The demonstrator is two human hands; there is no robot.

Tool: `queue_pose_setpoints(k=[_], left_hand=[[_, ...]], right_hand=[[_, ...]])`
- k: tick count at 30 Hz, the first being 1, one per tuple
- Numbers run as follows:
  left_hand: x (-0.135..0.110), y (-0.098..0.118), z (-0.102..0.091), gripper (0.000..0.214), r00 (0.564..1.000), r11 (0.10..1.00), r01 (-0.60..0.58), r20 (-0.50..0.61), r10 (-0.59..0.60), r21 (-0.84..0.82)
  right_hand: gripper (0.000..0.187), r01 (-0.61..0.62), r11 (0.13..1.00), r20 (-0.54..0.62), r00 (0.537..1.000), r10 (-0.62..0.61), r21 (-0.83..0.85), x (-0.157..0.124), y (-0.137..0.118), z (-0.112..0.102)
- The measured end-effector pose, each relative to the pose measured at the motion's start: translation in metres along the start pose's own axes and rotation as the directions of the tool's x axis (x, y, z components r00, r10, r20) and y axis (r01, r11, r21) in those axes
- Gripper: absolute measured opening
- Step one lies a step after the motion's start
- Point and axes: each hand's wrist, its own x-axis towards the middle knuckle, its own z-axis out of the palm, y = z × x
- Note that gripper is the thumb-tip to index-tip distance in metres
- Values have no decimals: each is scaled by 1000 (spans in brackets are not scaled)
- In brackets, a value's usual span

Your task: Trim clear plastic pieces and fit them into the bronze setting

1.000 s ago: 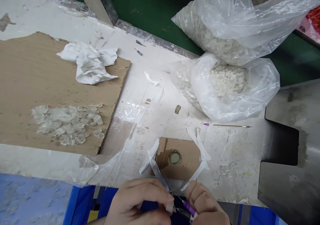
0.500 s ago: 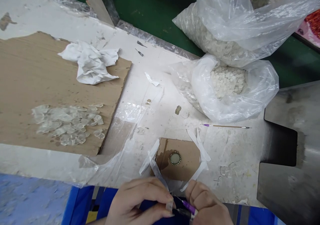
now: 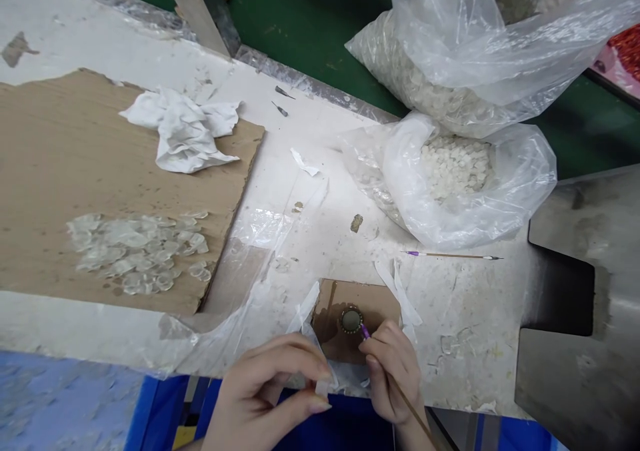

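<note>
A small round metal cap (image 3: 351, 319) with a scalloped rim sits on a taped-down brown card (image 3: 380, 304) at the table's near edge. My right hand (image 3: 393, 371) is closed round a thin stick with a purple tip (image 3: 365, 331), and that tip touches the cap's right side. My left hand (image 3: 273, 391) is just left of it, thumb and fingers pinched on a small clear piece (image 3: 321, 387) that I cannot make out well.
A cardboard sheet (image 3: 60, 157) at left bears a heap of clear discs (image 3: 137, 251) and a crumpled white cloth (image 3: 183, 131). Two plastic bags of white pieces (image 3: 460, 171) lie at back right. A second thin stick (image 3: 453, 256) lies near them. A grey metal machine part (image 3: 580, 317) stands at right.
My right hand has moved up from the table's edge onto the card, bringing the purple-tipped stick to the cap. The left hand has stayed near the edge, still pinched.
</note>
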Motion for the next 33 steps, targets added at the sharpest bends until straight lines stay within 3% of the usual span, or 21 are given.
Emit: queue_pose_setpoints(k=[4, 7, 11, 23, 29, 33], left_hand=[[-6, -8, 3, 10, 991, 986, 102, 96, -90, -128], [-10, -13, 6, 9, 965, 933, 243, 166, -204, -267], [-13, -13, 8, 11, 939, 875, 333, 214, -271, -352], [-15, -14, 9, 11, 929, 849, 360, 238, -285, -386], [-17, -14, 8, 12, 953, 898, 295, 169, -251, -326], [-17, -15, 11, 10, 967, 938, 241, 145, -210, -247]], right_hand=[[29, -104, 988, -175, 977, 123, 113, -5, -16, 5], [33, -67, 953, -315, 935, 164, 296, 0, -32, 10], [37, 37, 898, -210, 976, 62, 438, 16, -42, 9], [38, -31, 937, -39, 998, 47, 349, 19, -43, -5], [40, -27, 960, -160, 984, 74, 278, 21, -48, 5], [39, -25, 957, -122, 991, 63, 288, 22, -50, 6]])
